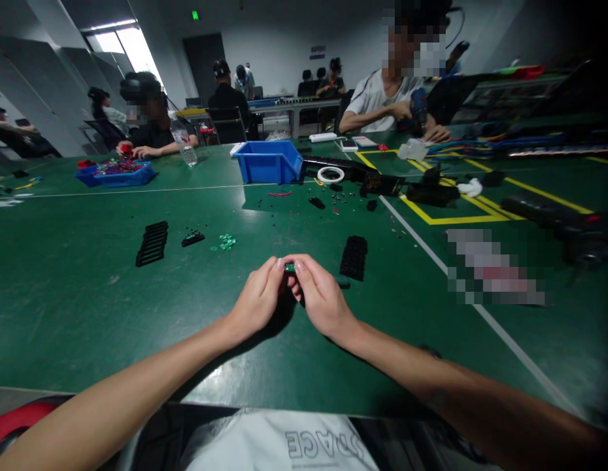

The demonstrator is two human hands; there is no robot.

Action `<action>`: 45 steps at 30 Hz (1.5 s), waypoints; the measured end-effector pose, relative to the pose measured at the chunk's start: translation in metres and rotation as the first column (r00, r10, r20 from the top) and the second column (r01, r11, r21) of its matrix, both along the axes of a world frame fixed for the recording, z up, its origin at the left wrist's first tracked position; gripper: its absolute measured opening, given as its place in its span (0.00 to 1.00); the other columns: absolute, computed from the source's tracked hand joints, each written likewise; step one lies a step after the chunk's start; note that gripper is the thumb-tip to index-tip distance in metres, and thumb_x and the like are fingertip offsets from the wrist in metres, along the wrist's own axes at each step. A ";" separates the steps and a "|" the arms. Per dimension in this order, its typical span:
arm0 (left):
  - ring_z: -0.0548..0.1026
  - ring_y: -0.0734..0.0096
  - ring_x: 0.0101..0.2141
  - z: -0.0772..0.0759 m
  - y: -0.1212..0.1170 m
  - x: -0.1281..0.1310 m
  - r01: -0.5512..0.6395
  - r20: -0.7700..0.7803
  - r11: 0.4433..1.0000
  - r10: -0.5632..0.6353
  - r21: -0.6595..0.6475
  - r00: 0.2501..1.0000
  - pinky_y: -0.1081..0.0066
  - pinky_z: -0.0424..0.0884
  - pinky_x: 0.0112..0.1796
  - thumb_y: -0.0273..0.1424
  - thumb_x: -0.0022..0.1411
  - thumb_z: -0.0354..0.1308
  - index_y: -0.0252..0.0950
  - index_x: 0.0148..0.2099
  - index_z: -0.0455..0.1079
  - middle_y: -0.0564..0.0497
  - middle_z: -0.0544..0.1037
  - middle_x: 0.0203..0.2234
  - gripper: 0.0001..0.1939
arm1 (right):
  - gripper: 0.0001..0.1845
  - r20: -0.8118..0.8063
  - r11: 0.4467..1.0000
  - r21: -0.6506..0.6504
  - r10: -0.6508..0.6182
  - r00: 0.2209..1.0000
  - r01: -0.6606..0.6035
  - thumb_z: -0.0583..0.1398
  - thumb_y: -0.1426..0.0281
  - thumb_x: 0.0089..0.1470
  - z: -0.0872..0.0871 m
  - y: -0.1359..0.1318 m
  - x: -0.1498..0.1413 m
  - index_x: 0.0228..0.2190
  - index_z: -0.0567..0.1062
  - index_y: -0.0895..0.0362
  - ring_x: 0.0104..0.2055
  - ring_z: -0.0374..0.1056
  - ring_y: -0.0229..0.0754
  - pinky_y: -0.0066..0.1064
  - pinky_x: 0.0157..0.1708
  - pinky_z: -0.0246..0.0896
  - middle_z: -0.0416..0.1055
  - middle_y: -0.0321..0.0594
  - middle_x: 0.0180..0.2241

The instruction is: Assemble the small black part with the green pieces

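Note:
My left hand (262, 288) and my right hand (320, 288) meet above the green table (186, 327). Between their fingertips they pinch a small green circuit board (289, 267), mostly covered by the thumbs. Right of my right hand lies a black plastic part with rows of slots (354, 258), with a small dark piece (342, 282) near its lower end. A ladder-like black part (152, 243) rests farther left. Between it and my hands are a black piece with green bits on it (193, 237) and a little pile of green boards (227, 241).
A blue bin (268, 162) stands ahead, beside a white tape ring (330, 174) and scattered small black parts. At right lie a dark power drill (573, 229) and wires (461, 149). Co-workers sit across the table, one holding a drill (418, 111). A bottle (188, 154) stands left.

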State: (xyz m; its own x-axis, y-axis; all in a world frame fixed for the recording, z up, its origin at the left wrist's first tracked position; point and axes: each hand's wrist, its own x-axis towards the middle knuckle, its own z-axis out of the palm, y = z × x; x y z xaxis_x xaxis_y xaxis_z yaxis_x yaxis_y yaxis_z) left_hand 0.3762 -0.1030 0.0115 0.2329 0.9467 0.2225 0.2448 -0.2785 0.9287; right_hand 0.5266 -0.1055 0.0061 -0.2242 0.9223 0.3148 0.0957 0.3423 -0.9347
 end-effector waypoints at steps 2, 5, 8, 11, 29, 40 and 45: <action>0.64 0.75 0.26 0.000 0.000 0.000 0.002 0.002 1.000 -0.002 0.001 1.000 0.72 0.60 0.31 0.44 0.76 0.41 0.36 0.34 0.61 0.55 0.69 0.24 0.22 | 0.20 0.001 1.000 0.004 0.005 1.000 -0.005 0.48 0.58 0.71 -0.001 0.000 0.000 0.51 0.73 0.55 0.30 0.66 0.38 0.30 0.31 0.64 0.69 0.37 0.30; 0.64 0.76 0.26 0.000 0.000 -0.001 0.014 0.022 1.000 -0.014 -0.017 1.000 0.73 0.60 0.30 0.45 0.76 0.42 0.36 0.34 0.60 0.55 0.69 0.25 0.21 | 0.21 -0.019 0.999 -0.018 0.028 0.999 -0.029 0.48 0.58 0.71 0.000 0.001 0.001 0.51 0.73 0.55 0.29 0.65 0.37 0.30 0.29 0.63 0.68 0.36 0.30; 0.64 0.75 0.26 0.001 0.001 -0.004 0.044 0.040 0.998 -0.042 -0.053 0.998 0.73 0.60 0.30 0.46 0.75 0.42 0.37 0.34 0.59 0.55 0.68 0.25 0.21 | 0.21 -0.046 0.995 -0.070 0.063 0.997 -0.066 0.49 0.57 0.71 0.001 0.002 0.001 0.51 0.74 0.55 0.29 0.65 0.38 0.29 0.27 0.62 0.68 0.37 0.30; 0.64 0.75 0.27 0.004 0.003 -0.009 0.074 0.027 0.996 -0.073 -0.054 0.997 0.72 0.60 0.31 0.46 0.75 0.43 0.37 0.34 0.59 0.55 0.67 0.25 0.21 | 0.21 -0.068 0.990 -0.112 0.083 0.994 -0.090 0.50 0.57 0.70 0.003 0.002 0.001 0.50 0.74 0.55 0.29 0.64 0.38 0.29 0.27 0.62 0.68 0.37 0.30; 0.63 0.75 0.27 0.006 0.012 -0.022 0.086 -0.097 0.996 -0.083 0.026 0.992 0.73 0.59 0.32 0.45 0.74 0.45 0.36 0.33 0.60 0.56 0.66 0.24 0.21 | 0.21 -0.080 0.981 -0.137 0.130 0.988 -0.140 0.54 0.57 0.68 0.000 0.007 0.004 0.53 0.74 0.57 0.30 0.65 0.37 0.28 0.27 0.62 0.69 0.37 0.31; 0.64 0.74 0.27 0.007 0.014 -0.025 0.156 -0.111 0.987 -0.151 0.046 0.982 0.73 0.60 0.32 0.47 0.74 0.44 0.36 0.34 0.62 0.56 0.68 0.24 0.22 | 0.21 -0.019 0.984 -0.114 0.132 0.991 -0.134 0.53 0.58 0.68 -0.001 0.006 0.008 0.53 0.74 0.56 0.30 0.66 0.38 0.29 0.27 0.63 0.69 0.38 0.31; 0.71 0.71 0.32 0.010 0.013 -0.026 0.238 -0.091 0.970 -0.233 0.052 0.968 0.73 0.64 0.36 0.45 0.73 0.49 0.34 0.40 0.65 0.51 0.76 0.32 0.18 | 0.21 0.002 0.985 -0.100 0.139 0.990 -0.138 0.52 0.58 0.68 -0.001 0.005 0.009 0.53 0.73 0.57 0.30 0.66 0.38 0.29 0.28 0.64 0.68 0.37 0.30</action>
State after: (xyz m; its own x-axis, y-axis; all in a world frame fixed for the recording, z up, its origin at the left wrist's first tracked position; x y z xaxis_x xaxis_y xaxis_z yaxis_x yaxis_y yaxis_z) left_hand 0.3499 -0.0899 0.0213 0.4678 0.8479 0.2494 0.2415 -0.3941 0.8868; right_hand 0.5353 -0.1001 0.0048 -0.3541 0.9088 0.2207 0.0628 0.2586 -0.9640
